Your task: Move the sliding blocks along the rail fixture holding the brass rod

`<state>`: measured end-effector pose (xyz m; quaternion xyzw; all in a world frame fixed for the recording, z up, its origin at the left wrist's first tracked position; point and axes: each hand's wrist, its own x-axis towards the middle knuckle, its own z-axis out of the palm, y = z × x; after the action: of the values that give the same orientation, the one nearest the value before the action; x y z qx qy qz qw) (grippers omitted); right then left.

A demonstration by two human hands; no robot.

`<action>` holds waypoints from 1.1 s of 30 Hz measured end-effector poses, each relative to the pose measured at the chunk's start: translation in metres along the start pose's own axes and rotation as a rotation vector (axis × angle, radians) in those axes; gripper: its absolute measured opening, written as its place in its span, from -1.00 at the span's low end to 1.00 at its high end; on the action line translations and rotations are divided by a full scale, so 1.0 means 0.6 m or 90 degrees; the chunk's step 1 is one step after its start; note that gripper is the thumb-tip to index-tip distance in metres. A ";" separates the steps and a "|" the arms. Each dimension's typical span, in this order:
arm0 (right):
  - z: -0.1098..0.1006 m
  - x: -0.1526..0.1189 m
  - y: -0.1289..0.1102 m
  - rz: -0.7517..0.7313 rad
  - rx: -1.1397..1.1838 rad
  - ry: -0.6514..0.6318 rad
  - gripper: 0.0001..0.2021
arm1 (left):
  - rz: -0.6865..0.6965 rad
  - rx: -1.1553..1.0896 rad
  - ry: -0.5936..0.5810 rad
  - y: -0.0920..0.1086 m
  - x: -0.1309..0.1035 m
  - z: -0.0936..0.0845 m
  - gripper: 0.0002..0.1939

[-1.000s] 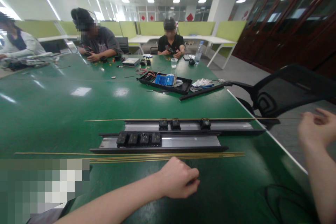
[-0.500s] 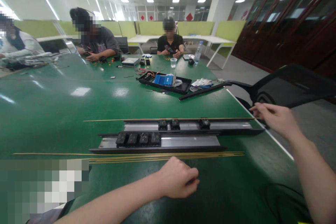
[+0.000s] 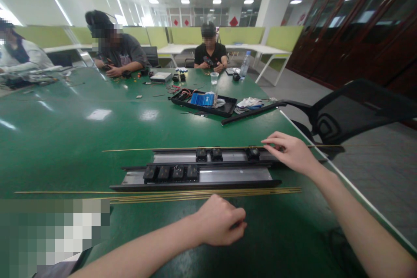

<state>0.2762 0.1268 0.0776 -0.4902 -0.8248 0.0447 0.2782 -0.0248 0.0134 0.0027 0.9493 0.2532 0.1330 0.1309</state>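
Note:
With thumb and fingertips together, my right hand [image 3: 286, 150] pinches a long thin brass-coloured rod [image 3: 176, 148]. This rod runs along the far side of the farther grey rail [image 3: 286, 155] and sticks out past the table's right edge. Several small black square blocks [image 3: 216, 153] sit on that rail, beside the hand's left. Another rail [image 3: 234, 175] lies nearer, bearing a row of black blocks [image 3: 177, 173]. My left hand [image 3: 221, 221] rests on the table, closed with fingers curled under and nothing visible in it. Just beyond it lies a bundle of thin brass-coloured rods [image 3: 202, 195].
Farther back on the green table [image 3: 124, 128] are a black tray [image 3: 231, 105] with a blue item, white gloves [image 3: 250, 104], a plastic cup [image 3: 214, 78] and a bottle [image 3: 245, 65]. An office chair [image 3: 355, 104] stands right. Several people sit across the table.
My right hand has moved left along the rod, from beyond the table's right edge to near the farther rail's right-hand block. My left hand stays put.

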 end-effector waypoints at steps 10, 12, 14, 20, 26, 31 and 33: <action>0.023 0.001 -0.023 0.003 -0.039 0.001 -0.76 | -0.004 0.003 -0.011 0.001 0.001 -0.003 -0.80; 0.029 0.000 -0.022 0.009 -0.061 0.007 -0.75 | -0.001 0.002 -0.011 0.001 0.001 -0.003 -0.81; 0.035 -0.002 -0.021 0.008 -0.078 0.012 -0.75 | -0.001 0.002 -0.011 0.001 0.001 -0.002 -0.81; 0.042 -0.004 -0.021 -0.014 -0.069 0.013 -0.75 | -0.003 0.001 -0.007 0.000 0.001 -0.001 -0.80; 0.043 -0.003 -0.022 -0.017 -0.058 0.022 -0.76 | -0.006 0.004 -0.018 0.001 0.000 -0.002 -0.81; 0.044 -0.004 -0.022 -0.010 -0.055 0.020 -0.76 | -0.010 0.008 -0.020 0.003 0.001 -0.002 -0.80; 0.043 -0.004 -0.021 -0.007 -0.057 0.018 -0.77 | -0.008 0.007 -0.016 0.003 0.001 -0.001 -0.80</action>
<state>0.2544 0.1235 0.0591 -0.4982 -0.8248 -0.0008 0.2675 -0.0237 0.0124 0.0036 0.9499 0.2583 0.1187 0.1300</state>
